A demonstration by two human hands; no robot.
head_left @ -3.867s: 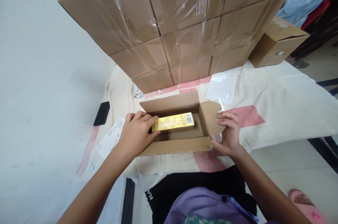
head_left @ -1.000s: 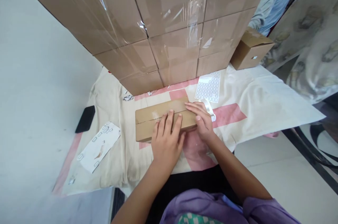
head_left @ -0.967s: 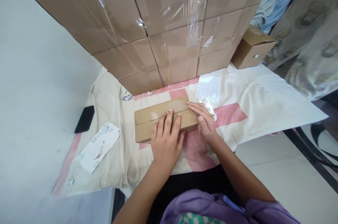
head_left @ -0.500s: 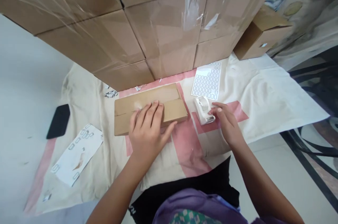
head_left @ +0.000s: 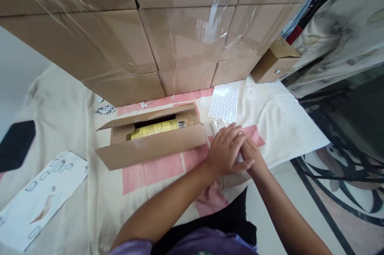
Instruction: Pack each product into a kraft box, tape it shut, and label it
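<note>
A small cardboard box (head_left: 150, 151) lies on the cloth with its two long flaps raised. Inside it shows a yellow printed package (head_left: 156, 129) with a barcode at one end. To the box's right, a white tape dispenser (head_left: 216, 125) is mostly covered by my hands. My left hand (head_left: 225, 149) reaches across it, fingers stretched out and laid over my right hand. My right hand (head_left: 251, 151) is beside the dispenser, its fingers largely hidden under the left. Whether any tape is between the fingers cannot be seen.
A wall of stacked, taped cartons (head_left: 186, 43) rises behind the box. A sticker sheet (head_left: 224, 101) lies behind the dispenser. On the left are a black phone-like slab (head_left: 17, 145) and a used sticker sheet (head_left: 45, 199). Another carton (head_left: 274, 63) stands at the back right.
My left hand has left the box and moved right onto my right hand at the dispenser. The box's flaps, closed before, now stand open. The view has shifted.
</note>
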